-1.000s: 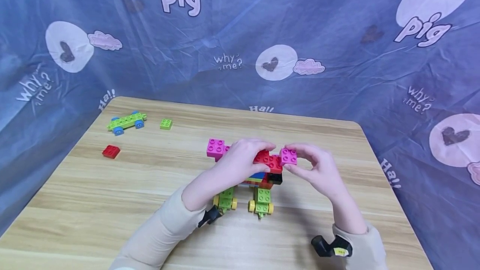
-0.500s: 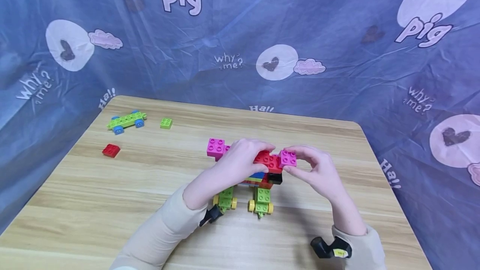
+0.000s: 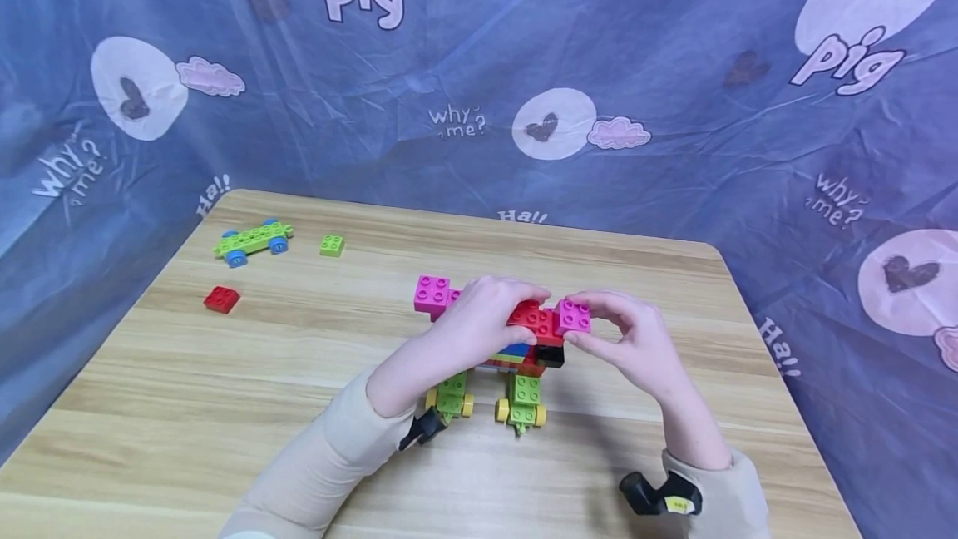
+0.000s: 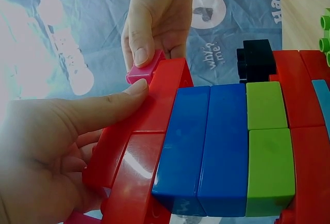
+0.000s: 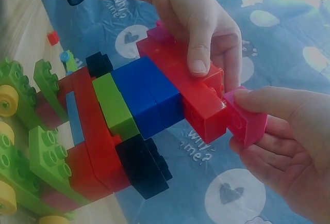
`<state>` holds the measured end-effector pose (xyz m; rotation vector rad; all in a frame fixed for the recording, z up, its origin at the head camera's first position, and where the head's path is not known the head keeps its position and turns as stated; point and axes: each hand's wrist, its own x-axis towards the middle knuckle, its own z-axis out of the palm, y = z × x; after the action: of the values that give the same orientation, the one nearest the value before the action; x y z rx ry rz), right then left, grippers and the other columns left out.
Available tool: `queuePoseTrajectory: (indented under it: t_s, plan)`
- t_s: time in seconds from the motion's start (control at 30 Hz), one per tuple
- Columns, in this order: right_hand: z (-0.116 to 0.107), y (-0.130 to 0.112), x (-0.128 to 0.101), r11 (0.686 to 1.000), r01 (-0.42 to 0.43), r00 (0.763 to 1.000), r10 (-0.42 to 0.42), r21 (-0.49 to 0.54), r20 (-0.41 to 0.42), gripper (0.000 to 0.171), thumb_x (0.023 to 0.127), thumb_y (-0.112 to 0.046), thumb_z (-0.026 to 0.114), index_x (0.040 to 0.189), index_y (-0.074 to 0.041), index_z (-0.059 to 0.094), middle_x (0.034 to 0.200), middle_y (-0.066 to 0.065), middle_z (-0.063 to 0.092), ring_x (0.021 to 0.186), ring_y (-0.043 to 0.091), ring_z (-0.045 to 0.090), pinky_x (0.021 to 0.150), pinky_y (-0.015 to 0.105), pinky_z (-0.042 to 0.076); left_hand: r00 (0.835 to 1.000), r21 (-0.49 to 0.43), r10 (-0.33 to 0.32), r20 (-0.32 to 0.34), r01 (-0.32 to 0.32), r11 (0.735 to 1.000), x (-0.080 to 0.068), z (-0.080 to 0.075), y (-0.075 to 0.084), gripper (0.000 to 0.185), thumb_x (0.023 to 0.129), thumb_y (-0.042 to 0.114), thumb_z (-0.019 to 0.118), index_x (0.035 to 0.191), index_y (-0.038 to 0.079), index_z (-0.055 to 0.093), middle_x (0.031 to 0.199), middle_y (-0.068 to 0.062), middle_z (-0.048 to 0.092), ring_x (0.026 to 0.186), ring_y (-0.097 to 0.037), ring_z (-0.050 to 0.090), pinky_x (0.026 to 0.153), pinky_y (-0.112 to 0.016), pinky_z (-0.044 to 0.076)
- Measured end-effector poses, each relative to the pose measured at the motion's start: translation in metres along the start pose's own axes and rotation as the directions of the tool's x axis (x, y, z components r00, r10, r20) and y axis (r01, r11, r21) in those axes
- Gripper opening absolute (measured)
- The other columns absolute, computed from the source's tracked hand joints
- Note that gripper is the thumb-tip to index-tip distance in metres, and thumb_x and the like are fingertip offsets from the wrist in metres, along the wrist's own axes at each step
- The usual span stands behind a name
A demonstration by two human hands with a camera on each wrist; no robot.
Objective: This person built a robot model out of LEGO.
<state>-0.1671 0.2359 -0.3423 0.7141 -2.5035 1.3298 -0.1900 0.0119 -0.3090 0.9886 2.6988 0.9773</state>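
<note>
Blue cloth printed with hearts, clouds and the word "pig" hangs behind and beside the wooden table (image 3: 224, 373) where we work. From the head view, our block model (image 3: 516, 356) stands on the table, and we place everything else from it. Our left hand (image 3: 479, 323) lies over the model's top, fingers curled round the red bricks there. Our right hand (image 3: 629, 339) is just right of the model and pinches a pink brick (image 3: 575, 316) that touches the right end of the red top row. A second pink brick (image 3: 432, 294) juts out at the model's upper left. Two green wheeled bases with yellow wheels (image 3: 524, 402) sit at the model's near side. Well to the left of the model lie a loose red brick (image 3: 221, 299), a small green brick (image 3: 332, 245) and a green wheeled plate (image 3: 253, 240).

From the left wrist view, our left hand (image 4: 56, 146) grips the red edge of the model (image 4: 227, 146), thumb laid along it, while the right hand (image 4: 157, 22) beyond holds the pink brick (image 4: 144, 70) against that edge.

From the right wrist view, our right hand (image 5: 289, 157) has thumb and fingers closed on the pink brick (image 5: 246, 122), which meets the model's (image 5: 129, 110) red end; the left hand (image 5: 201, 22) clasps the red row from above.
</note>
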Motion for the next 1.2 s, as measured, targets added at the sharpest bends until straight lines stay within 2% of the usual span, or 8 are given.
queuePoseTrajectory:
  t_s: [0.37, 0.83, 1.2]
  plan:
    - [0.0003, 0.0, 0.0019, 1.0, -0.007, 0.999, 0.008, -0.029, 0.038, 0.035, 0.074, 0.006, 0.079, 0.108, 0.002, 0.07, 0.105, 0.015, 0.073, 0.098, -0.004, 0.062, 0.09, 0.01, 0.048, 1.0, 0.007, 0.003, 0.0, -0.003, 1.0, 0.0014, -0.0001, 0.0003, 0.044, 0.085, 0.012, 0.076, 0.127, 0.006, 0.065, 0.124, -0.008, 0.068, 0.116, -0.024, 0.063, 0.1, -0.035, 0.051]
    - [0.0013, -0.0021, 0.0031, 0.997, 0.012, 1.0, -0.01, -0.077, 0.027, 0.036, 0.072, 0.006, 0.08, 0.106, 0.001, 0.071, 0.105, 0.013, 0.073, 0.096, -0.002, 0.063, 0.091, 0.009, 0.047, 1.0, -0.011, -0.01, 0.011, 0.01, 1.0, 0.001, -0.002, 0.0003, 0.044, 0.085, 0.013, 0.076, 0.128, 0.006, 0.064, 0.125, -0.008, 0.068, 0.118, -0.024, 0.063, 0.101, -0.035, 0.05]
    - [0.0007, -0.0022, 0.0055, 0.998, -0.035, 0.998, 0.037, -0.045, 0.049, 0.032, 0.073, 0.005, 0.079, 0.105, 0.003, 0.071, 0.102, 0.014, 0.073, 0.09, -0.001, 0.063, 0.087, 0.01, 0.048, 1.0, -0.006, 0.011, 0.006, -0.011, 1.0, 0.0014, -0.0015, -0.0014, 0.045, 0.085, 0.012, 0.077, 0.127, 0.005, 0.064, 0.124, -0.009, 0.068, 0.115, -0.023, 0.064, 0.099, -0.035, 0.051]
